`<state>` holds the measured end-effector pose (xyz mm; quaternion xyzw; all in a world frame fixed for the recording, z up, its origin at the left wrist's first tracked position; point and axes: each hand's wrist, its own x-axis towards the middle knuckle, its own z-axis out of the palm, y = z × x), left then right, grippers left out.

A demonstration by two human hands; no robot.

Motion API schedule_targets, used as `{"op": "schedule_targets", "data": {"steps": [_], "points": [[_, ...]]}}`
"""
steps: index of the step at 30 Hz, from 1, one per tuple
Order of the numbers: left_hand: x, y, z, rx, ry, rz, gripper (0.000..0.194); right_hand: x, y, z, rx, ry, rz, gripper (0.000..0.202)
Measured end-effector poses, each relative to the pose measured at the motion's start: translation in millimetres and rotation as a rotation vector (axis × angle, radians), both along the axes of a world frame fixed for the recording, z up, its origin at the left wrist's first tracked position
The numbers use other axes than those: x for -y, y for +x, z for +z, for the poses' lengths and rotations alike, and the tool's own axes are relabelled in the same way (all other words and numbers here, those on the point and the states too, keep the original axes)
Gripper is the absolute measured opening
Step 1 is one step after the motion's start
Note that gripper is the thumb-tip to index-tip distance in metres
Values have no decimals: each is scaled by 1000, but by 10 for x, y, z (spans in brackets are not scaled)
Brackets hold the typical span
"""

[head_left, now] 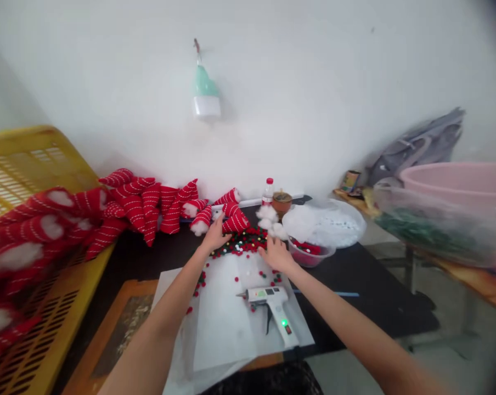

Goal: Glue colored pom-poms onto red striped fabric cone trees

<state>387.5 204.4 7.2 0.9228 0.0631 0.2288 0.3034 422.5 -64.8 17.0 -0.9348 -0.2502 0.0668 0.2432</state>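
My left hand (215, 238) reaches to the back of the pompom pile, fingers apart, beside a red striped stuffed cone (235, 218). My right hand (276, 253) rests at the right side of the pile with its fingers spread, just below some white cotton tufts (268, 219). Between the hands lie small red, green and white pompoms (243, 241). Nearer to me, a white glue gun (268, 296) with a lit green light lies on a white sheet (219, 329), its nozzle pointing left.
A yellow crate (73, 318) on the left holds many red striped cones. At the back stand a red-capped bottle (268, 189) and a brown cup (281, 202). On the right are a bowl (314, 258) of pompoms, a bag of white pieces (334, 222) and a pink basin (457, 178).
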Motion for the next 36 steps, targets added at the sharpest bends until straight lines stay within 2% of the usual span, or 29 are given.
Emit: {"op": "schedule_targets", "data": {"steps": [2, 4, 7, 9, 12, 15, 17, 19, 22, 24, 26, 28, 29, 32, 34, 36], "points": [[22, 37, -21, -12, 6, 4, 59, -129, 54, -16, -29, -66, -56, 63], [10, -48, -13, 2, 17, 23, 48, -207, 60, -8, -41, -86, -26, 60], [-136, -358, 67, 70, 34, 106, 48, -281, 38, 80, -38, -45, 111, 41], [-332, -623, 144, 165, 70, 260, 50, -338, 76, 178, -7, -3, 123, 35], [-679, -983, 235, 197, 139, 546, 50, -460, 292, 301, 65, 46, -52, 42], [-887, -1215, 258, 86, 180, 766, 59, -591, 611, 308, 40, 62, -237, 66], [-879, -1280, 247, 83, 223, 818, 66, -648, 788, 256, -19, 88, -274, 69], [-756, -1269, 228, 157, 257, 738, 65, -665, 902, 200, -62, 143, -268, 55], [-423, -1099, 199, 217, 230, 411, 54, -618, 974, 185, -78, 268, -265, 36], [-152, -875, 187, 167, 148, 166, 47, -559, 979, 241, -75, 364, -274, 32], [116, -566, 185, 95, -3, -30, 48, -492, 964, 342, -73, 466, -271, 31], [352, -200, 188, 55, -263, -140, 46, -418, 938, 473, -74, 563, -255, 35], [453, -12, 192, 40, -437, -161, 43, -376, 924, 544, -74, 606, -243, 38], [684, 480, 212, 41, -608, -134, 37, -217, 881, 743, -59, 704, -205, 41], [802, 684, 235, 48, -724, -73, 37, -98, 852, 837, -30, 742, -186, 39], [919, 769, 263, 58, -846, -12, 43, -9, 822, 880, 21, 763, -174, 35]]}}
